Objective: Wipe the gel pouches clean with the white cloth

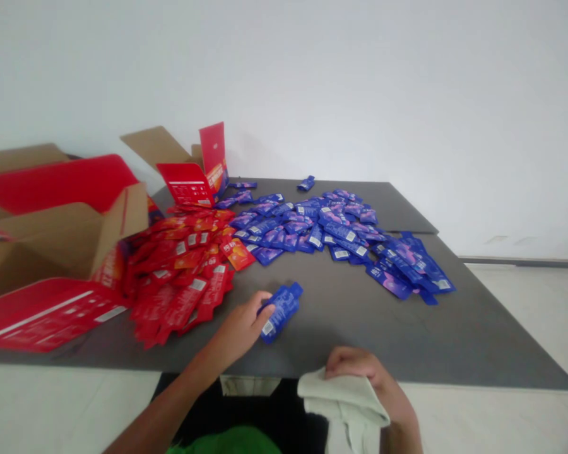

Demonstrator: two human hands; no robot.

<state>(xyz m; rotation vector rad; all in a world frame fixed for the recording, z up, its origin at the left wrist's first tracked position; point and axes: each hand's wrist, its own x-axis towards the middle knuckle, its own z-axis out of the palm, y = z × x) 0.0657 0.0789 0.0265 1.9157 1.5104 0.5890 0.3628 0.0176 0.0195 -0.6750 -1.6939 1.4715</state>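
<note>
One blue foil sachet [280, 312] clamped in the left hand [236, 329], just right of its palm; right hand [355, 367] closed on pale cloth [343, 400].

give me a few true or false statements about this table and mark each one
1. The left hand grips a blue foil sachet. True.
2. The right hand is empty. False: it grips a folded off-white cloth.
3. Glossy red sachets lie heaped beside open brown cardboard boxes. True.
4. The loose blue sachets are packed inside a box. False: they lie spread out on the dark grey table top.
</note>
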